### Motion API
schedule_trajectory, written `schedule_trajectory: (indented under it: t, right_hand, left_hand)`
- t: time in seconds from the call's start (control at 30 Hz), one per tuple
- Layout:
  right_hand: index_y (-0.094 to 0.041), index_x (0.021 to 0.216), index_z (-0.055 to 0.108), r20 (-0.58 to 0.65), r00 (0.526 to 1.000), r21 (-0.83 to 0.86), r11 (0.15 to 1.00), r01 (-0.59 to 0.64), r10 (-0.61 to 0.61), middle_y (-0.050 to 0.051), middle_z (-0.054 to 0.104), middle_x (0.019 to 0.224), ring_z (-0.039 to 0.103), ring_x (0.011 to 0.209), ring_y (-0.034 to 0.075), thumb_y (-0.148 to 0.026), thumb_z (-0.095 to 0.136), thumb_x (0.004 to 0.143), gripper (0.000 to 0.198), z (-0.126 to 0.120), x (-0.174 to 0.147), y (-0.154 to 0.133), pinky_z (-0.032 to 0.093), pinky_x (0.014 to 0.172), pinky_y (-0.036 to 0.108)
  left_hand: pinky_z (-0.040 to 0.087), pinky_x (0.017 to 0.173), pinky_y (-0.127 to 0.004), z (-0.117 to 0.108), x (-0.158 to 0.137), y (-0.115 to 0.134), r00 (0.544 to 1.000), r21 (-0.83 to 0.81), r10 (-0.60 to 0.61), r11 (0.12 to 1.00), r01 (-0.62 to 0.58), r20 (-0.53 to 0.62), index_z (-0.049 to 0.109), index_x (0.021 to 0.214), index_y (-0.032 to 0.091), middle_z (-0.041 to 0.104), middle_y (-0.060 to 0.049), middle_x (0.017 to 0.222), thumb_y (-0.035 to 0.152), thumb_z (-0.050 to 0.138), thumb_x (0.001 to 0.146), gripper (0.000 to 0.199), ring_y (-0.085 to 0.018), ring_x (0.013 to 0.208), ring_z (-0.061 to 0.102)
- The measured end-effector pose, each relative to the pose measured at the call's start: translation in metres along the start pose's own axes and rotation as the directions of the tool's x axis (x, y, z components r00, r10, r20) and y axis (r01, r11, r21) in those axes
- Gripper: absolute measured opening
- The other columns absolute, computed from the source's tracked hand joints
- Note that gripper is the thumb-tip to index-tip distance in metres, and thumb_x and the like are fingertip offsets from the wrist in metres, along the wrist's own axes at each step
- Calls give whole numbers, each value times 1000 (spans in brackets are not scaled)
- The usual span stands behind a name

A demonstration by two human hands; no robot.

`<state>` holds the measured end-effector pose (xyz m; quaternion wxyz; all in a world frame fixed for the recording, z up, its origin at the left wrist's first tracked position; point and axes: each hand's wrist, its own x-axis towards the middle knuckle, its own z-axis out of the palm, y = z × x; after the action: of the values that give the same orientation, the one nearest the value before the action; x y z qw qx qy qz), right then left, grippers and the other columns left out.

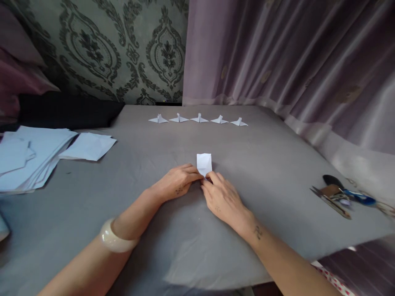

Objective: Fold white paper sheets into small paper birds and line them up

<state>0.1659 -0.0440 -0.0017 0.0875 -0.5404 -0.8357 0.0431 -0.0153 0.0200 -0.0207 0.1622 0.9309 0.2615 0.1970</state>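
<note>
A small white piece of folded paper (pixel 204 163) lies at the middle of the grey cloth-covered table, its near end under my fingers. My left hand (pixel 179 181) pinches the paper's lower left corner between thumb and fingertips. From the other side my right hand (pixel 222 196) closes on the near edge, fingers bent and touching the paper. The two hands' fingertips almost meet there, and they hide the paper's near end. Farther back, several folded white paper figures (pixel 199 118) with pointed wings stand in a row.
At the left lie a stack of white paper sheets (pixel 33 152) and a smaller folded paper (pixel 89 146). Black cloth (pixel 68 112) covers the back left corner. Scissors (pixel 331 202) and other small items lie at the right edge. A purple curtain (pixel 277 53) hangs along the back right.
</note>
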Motion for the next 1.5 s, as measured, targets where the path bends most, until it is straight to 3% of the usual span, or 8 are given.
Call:
schedule_trajectory:
  t: [0.43,0.53,0.63,0.8,0.9,1.03,1.23,1.5]
  right_hand:
    - [-22,86,69,-4,996,163,983,-86,88,4,62,94,56,85,17,-20,42,93,28,-12,-22,31,43,74,31]
    - [-21,74,67,23,982,351,918,-184,188,2,64,86,57,73,13,-26,43,92,30,-12,-13,40,43,68,27]
    - [-21,90,67,-48,941,504,821,-268,336,2,65,84,59,72,13,-30,53,86,17,-4,5,43,45,70,26]
    - [-20,87,65,-50,921,465,825,-320,386,1,63,83,57,70,13,-30,65,77,14,14,27,34,43,66,26]
    - [-20,82,65,-103,943,407,878,-251,317,1,62,82,56,71,14,-24,62,81,6,18,29,27,42,66,25]
    - [-19,88,66,-345,929,162,983,-83,135,5,62,88,53,85,18,-14,54,86,14,17,27,19,39,76,29]
    - [-19,89,67,-348,935,-102,994,39,-72,6,62,90,50,82,19,-13,46,92,22,22,24,15,36,73,32]
    - [-21,92,69,-201,973,99,990,-98,117,4,61,95,54,87,18,-22,55,90,14,16,5,28,42,75,29]
  left_hand:
    - [48,77,-31,3,0,-5,999,79,16,997,-18,28,66,112,22,63,-7,94,4,40,86,41,-19,85,55]
    - [48,76,-31,4,0,-4,1000,79,17,997,-18,5,68,107,21,65,-7,94,4,40,85,40,-18,84,56]
    - [48,77,-29,6,-1,-6,999,66,17,998,-16,-28,69,101,21,66,-6,98,4,41,83,38,-18,88,59]
    - [49,76,-27,9,-3,-10,996,39,34,999,-31,-78,66,96,19,68,-5,97,4,41,81,33,-18,91,60]
    - [48,76,-29,6,-3,-5,968,143,47,990,-12,-247,63,96,17,66,-7,97,5,44,80,27,-19,87,58]
    - [40,85,-39,0,-1,9,851,387,99,913,129,-517,59,103,16,63,-11,103,16,53,81,23,-24,95,54]
    - [29,91,-42,5,2,13,953,505,89,860,73,-288,60,89,19,69,-5,94,15,49,87,12,-23,100,53]
    - [31,89,-41,8,2,8,995,437,39,900,3,-87,61,78,16,67,-4,80,13,52,81,10,-21,84,57]
